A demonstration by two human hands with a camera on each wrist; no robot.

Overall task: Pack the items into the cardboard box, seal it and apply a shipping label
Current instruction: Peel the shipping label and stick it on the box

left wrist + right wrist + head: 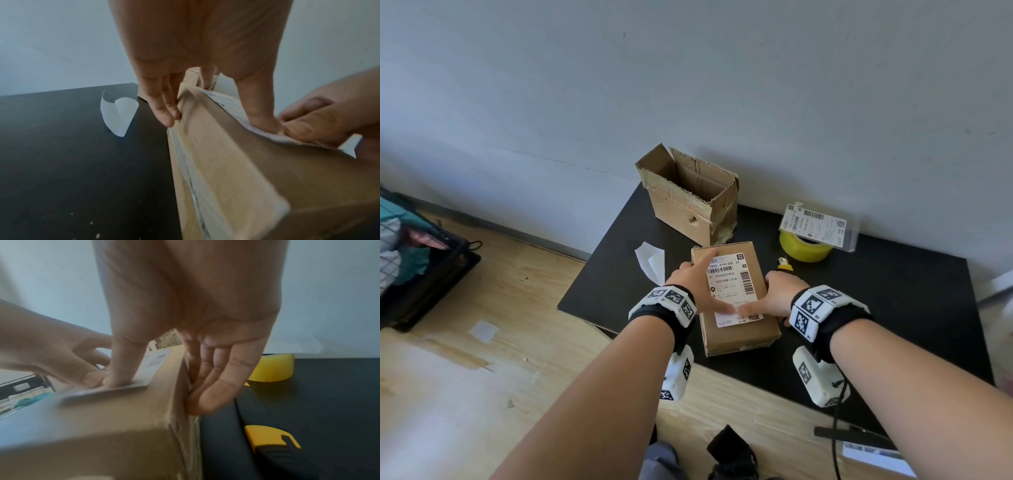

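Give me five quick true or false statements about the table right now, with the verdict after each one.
1. A shipping label lies on the sealed box. True.
2. The left hand is lifting the yellow tape roll. False: it presses on the label.
3. The other cardboard box by the wall stands open. True.
4. The right hand holds the yellow utility knife. False: the knife lies on the table.
5. A curled white backing paper lies left of the sealed box. True.
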